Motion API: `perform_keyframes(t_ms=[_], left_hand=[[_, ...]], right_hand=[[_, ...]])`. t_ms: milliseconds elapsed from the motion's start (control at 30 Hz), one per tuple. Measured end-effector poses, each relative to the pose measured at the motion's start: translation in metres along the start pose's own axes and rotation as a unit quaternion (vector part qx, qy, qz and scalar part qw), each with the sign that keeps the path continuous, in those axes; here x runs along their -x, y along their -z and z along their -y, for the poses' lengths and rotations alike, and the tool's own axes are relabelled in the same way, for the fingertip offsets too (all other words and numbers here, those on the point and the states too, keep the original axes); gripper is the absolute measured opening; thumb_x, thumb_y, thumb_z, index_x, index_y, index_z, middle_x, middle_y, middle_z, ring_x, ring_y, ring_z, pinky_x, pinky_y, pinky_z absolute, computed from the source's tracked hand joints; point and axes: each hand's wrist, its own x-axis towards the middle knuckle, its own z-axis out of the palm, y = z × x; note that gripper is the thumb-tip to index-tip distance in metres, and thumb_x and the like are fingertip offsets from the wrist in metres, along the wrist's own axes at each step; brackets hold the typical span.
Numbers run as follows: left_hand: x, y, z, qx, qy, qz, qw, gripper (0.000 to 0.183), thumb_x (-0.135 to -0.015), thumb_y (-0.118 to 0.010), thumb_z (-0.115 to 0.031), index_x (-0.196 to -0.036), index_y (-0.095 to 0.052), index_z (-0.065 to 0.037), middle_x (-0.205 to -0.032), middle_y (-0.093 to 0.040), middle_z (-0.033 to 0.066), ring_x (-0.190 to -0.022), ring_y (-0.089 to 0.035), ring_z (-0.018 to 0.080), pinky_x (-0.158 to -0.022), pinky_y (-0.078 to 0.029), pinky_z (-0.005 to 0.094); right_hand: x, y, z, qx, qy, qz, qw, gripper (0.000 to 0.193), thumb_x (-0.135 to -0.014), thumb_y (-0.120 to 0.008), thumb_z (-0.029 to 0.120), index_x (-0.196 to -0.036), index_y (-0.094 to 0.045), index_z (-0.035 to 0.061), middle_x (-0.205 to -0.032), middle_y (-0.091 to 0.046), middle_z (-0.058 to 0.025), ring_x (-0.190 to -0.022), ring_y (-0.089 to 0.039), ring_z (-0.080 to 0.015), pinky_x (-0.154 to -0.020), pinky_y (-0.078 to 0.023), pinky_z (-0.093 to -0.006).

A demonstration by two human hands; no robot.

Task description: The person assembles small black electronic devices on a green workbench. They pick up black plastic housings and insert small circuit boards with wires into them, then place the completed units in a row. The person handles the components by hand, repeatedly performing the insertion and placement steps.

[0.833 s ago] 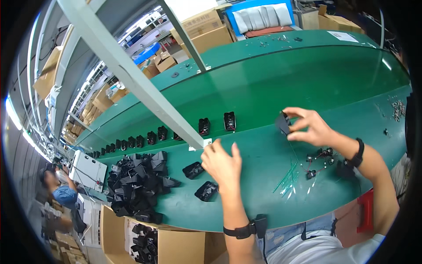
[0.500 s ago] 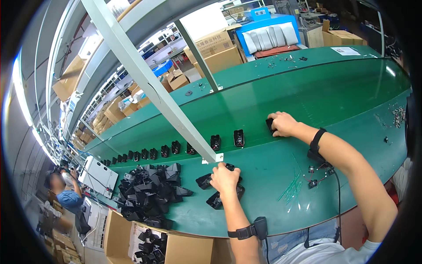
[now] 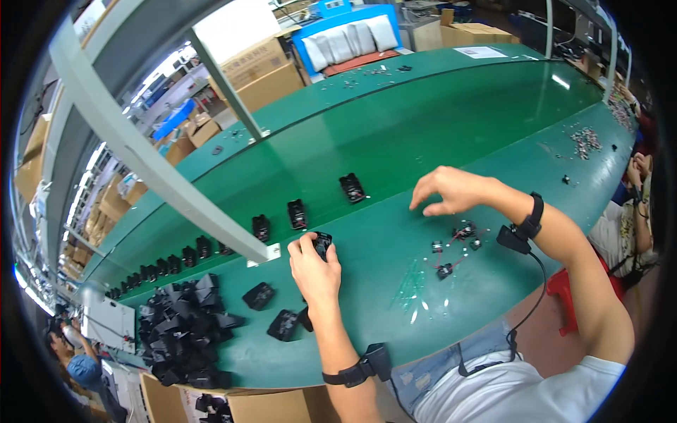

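Note:
My left hand (image 3: 316, 275) grips a small black plastic housing (image 3: 324, 244) above the near table edge of the belt. Just left of that wrist lie a dark housing (image 3: 259, 296) and another, open-faced housing (image 3: 283, 326); a further one is partly hidden behind the wrist. My right hand (image 3: 455, 192) hovers empty with thumb and fingers apart. Below it on the table sit small black parts with red wires (image 3: 463, 231) and a scatter of thin clear-green strips (image 3: 410, 285). On the green belt beyond, the nearest wired housing (image 3: 351, 188) heads a row running left.
A heap of black housings (image 3: 185, 328) covers the table's left part, above an open cardboard box (image 3: 271, 407). A grey metal post (image 3: 162, 162) slants down to the table. Small metal pieces (image 3: 587, 142) lie at far right. Other people sit at both ends.
My right hand has let go of a housing on the belt and drawn back over the table. My left hand has lifted a housing. The view has swung to the right.

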Motion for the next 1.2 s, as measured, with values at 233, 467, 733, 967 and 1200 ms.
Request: perform_keyframes(t_ms=[233,467,733,967,1200], left_hand=[[0.023,-0.029,-0.055,0.194,-0.123,0.135,0.964,0.037,-0.078,-0.080,-0.015,-0.110,-0.065,-0.004,-0.109,-0.061,0.0156,-0.099,-0.063,0.0353,-0.087,-0.052,0.0419],[0.024,-0.039,-0.056,0.251,-0.109,0.170,0.947,0.033,-0.079,-0.081,-0.022,-0.106,-0.070,-0.005,-0.110,-0.060,0.0142,-0.099,-0.064,0.0330,-0.086,-0.053,0.0410],[0.032,-0.038,-0.080,0.353,-0.100,0.281,0.887,0.033,-0.083,-0.079,-0.019,-0.111,-0.071,-0.003,-0.106,-0.067,0.0126,-0.099,-0.066,0.0250,-0.089,-0.051,0.0348],[0.036,-0.046,-0.080,0.340,-0.150,0.227,0.900,0.034,-0.081,-0.080,-0.012,-0.111,-0.069,-0.001,-0.105,-0.067,0.0139,-0.097,-0.067,0.0260,-0.085,-0.053,0.0350],[0.039,-0.046,-0.087,0.317,-0.183,0.172,0.915,0.040,-0.078,-0.082,-0.008,-0.113,-0.066,0.000,-0.107,-0.065,0.0133,-0.097,-0.066,0.0248,-0.087,-0.053,0.0339]], right_hand=[[0.046,-0.052,0.031,0.052,0.074,-0.006,0.996,0.028,-0.080,-0.072,0.011,-0.108,-0.071,0.0093,-0.108,-0.066,-0.0100,-0.104,-0.065,-0.0305,-0.088,-0.054,-0.0423],[0.033,-0.060,0.016,-0.120,0.028,-0.120,0.985,0.010,-0.080,-0.071,0.002,-0.089,-0.074,0.0053,-0.112,-0.065,-0.0085,-0.091,-0.069,-0.0223,-0.080,-0.057,-0.0327],[0.046,-0.076,0.015,-0.507,0.006,-0.215,0.834,0.011,-0.083,-0.063,-0.007,-0.090,-0.069,-0.0013,-0.114,-0.056,-0.0108,-0.099,-0.065,-0.0172,-0.086,-0.059,-0.0279],[0.050,-0.081,0.038,-0.423,0.008,-0.255,0.869,0.009,-0.084,-0.067,-0.004,-0.092,-0.069,-0.0025,-0.106,-0.062,-0.0116,-0.094,-0.068,-0.0187,-0.085,-0.060,-0.0300],[0.051,-0.088,0.047,-0.251,-0.001,-0.370,0.894,0.011,-0.083,-0.073,0.002,-0.094,-0.071,0.0007,-0.095,-0.072,-0.0093,-0.084,-0.071,-0.0185,-0.075,-0.058,-0.0293]])
